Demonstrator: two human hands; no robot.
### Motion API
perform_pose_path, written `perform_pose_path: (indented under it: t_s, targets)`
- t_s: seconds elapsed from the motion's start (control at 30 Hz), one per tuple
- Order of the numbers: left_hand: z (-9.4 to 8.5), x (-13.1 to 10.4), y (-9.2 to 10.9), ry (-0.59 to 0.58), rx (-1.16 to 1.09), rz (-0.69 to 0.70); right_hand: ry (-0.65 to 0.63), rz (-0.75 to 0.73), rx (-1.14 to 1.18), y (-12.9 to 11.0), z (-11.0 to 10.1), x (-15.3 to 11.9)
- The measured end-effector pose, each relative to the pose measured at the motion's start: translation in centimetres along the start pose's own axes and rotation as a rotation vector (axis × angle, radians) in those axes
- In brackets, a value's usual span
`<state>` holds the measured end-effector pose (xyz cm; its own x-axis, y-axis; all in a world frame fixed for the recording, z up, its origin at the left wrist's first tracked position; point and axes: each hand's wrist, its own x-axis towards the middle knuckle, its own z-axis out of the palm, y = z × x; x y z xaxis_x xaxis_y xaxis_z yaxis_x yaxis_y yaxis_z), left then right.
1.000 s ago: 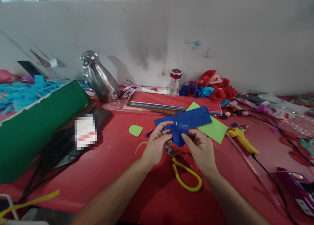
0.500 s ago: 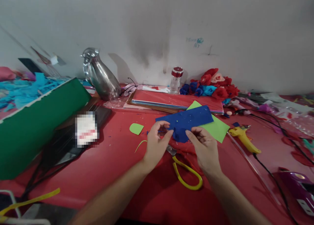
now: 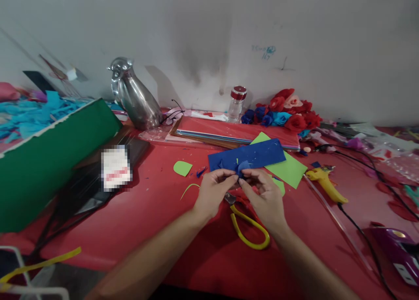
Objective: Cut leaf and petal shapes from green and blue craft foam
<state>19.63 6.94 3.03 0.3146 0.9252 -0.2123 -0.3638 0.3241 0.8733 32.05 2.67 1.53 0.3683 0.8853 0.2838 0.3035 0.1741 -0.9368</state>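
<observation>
L hand [image 3: 214, 191] & R hand [image 3: 266, 197] both pinching small blue pc [image 3: 243, 166] btwn them, over mid worktop [image 3: 147, 221]; scissors [image 3: 250, 220] twd front edge, blue sheet [image 3: 258, 153] just behind, flowers [image 3: 291, 114] nr back edge.

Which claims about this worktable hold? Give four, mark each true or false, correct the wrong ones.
The left hand and right hand hold a small blue paper piece. True.
The yellow-handled metal scissors are in the right hand. False: the scissors lie on the red table.
A blue rectangular sheet overlaps a light-green sheet. True.
The yellow pistol-shaped glue gun lies left of the scissors. False: the glue gun lies to their right.
</observation>
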Motion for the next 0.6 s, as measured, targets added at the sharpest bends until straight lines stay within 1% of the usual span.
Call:
perform_pose_path:
  t_s: [0.1, 0.27, 0.37, 0.47, 0.53, 0.6]
  targets:
    - [-0.01, 0.01, 0.02, 0.008, 0.014, -0.007, 0.003, -0.06, -0.101, -0.03, -0.07, 0.06]
    - [-0.24, 0.25, -0.12, 0.054, 0.04, -0.014, 0.019, -0.038, -0.116, -0.12, -0.07, 0.13]
    - [-0.27, 0.25, -0.17, 0.066, 0.082, -0.031, 0.043, -0.051, -0.157, -0.15, -0.05, 0.1]
    - [-0.23, 0.15, -0.19, 0.061, 0.135, 0.031, 0.063, -0.047, -0.185, -0.26, -0.06, -0.01]
    - [-0.22, 0.12, -0.19, 0.055, 0.166, 0.081, 0.083, -0.017, -0.19, -0.34, -0.08, -0.05]
    - [-0.24, 0.15, -0.17, 0.058, 0.18, 0.094, 0.098, 0.03, -0.168, -0.41, -0.13, -0.03]
